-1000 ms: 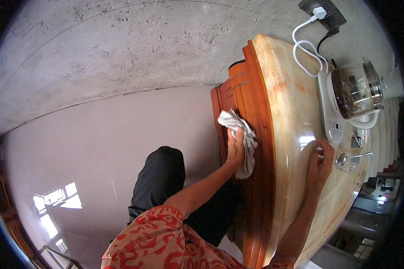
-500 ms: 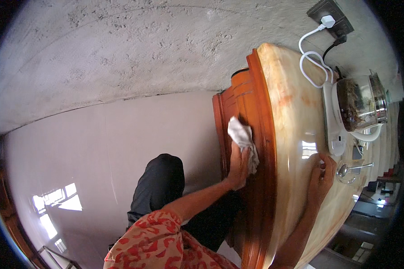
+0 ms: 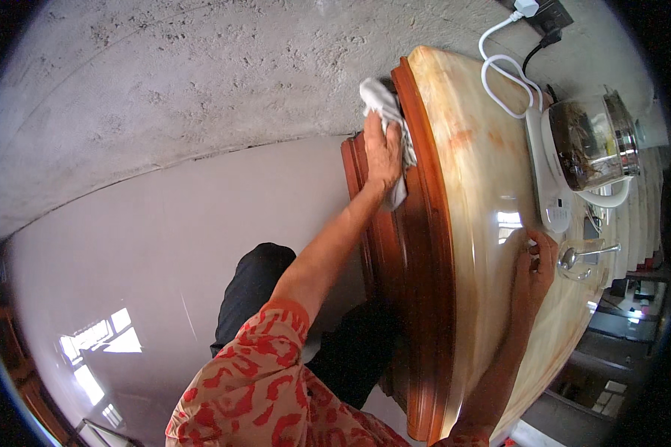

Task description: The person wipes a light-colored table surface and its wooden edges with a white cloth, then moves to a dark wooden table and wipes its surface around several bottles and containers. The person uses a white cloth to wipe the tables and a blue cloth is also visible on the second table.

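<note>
My left hand (image 3: 382,155) presses a crumpled white cloth (image 3: 379,97) against the far end of the reddish-brown wooden cabinet side (image 3: 417,246), just below its overhanging edge. The cloth sticks out past the fingers on both sides. My right hand (image 3: 537,262) rests on the glossy cream and orange marble top (image 3: 473,216), fingers curled in, with nothing seen in them. Beside it stands a clear glass cup (image 3: 580,262) with a metal spoon (image 3: 585,255).
A glass kettle (image 3: 589,145) with dark contents sits on a white electric base (image 3: 550,175). A white cord (image 3: 492,63) runs to a dark wall socket (image 3: 548,18). Rough grey wall (image 3: 224,82) borders the shiny pale floor (image 3: 164,223); my bent knee (image 3: 265,261) is near the cabinet.
My left hand has slid the cloth away from me along the cabinet side to its far end by the wall. My right hand stays on the marble top; the view has shifted slightly.
</note>
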The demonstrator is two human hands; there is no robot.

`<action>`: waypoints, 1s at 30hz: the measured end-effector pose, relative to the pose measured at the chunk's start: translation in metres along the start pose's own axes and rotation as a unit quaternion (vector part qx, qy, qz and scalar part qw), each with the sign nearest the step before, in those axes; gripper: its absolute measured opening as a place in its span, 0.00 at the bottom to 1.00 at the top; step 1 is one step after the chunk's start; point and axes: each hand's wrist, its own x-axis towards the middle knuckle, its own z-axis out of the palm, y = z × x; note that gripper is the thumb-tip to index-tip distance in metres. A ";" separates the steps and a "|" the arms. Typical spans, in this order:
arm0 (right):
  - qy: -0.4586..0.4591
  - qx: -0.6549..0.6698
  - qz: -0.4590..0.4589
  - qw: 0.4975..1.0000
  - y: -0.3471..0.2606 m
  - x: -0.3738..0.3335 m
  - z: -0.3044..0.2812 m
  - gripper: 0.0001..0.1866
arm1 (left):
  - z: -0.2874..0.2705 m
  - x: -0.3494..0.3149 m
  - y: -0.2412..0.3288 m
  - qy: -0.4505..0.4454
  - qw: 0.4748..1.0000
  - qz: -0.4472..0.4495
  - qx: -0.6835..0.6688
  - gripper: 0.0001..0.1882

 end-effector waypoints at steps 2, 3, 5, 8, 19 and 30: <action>0.011 -0.020 -0.004 1.000 0.009 -0.002 -0.007 0.18 | 0.000 -0.043 0.027 -0.028 0.993 -0.108 -0.030 0.19; 0.012 -0.018 -0.011 1.000 0.008 0.000 -0.001 0.18 | -0.004 -0.065 0.015 -0.006 0.994 -0.087 -0.070 0.20; 0.015 -0.026 -0.013 0.999 0.008 0.000 0.002 0.19 | -0.008 -0.117 0.012 -0.018 0.969 -0.161 -0.186 0.22; 0.017 -0.031 -0.008 0.999 0.004 -0.001 0.004 0.20 | -0.024 -0.190 0.019 -0.034 0.890 -0.322 -0.321 0.24; 0.018 -0.030 0.015 0.999 0.003 -0.004 0.002 0.17 | -0.032 -0.154 -0.001 -0.002 0.827 -0.445 -0.343 0.36; -0.005 -0.021 0.066 0.998 -0.017 -0.004 -0.010 0.16 | -0.001 -0.026 -0.076 0.015 0.895 -0.325 -0.306 0.35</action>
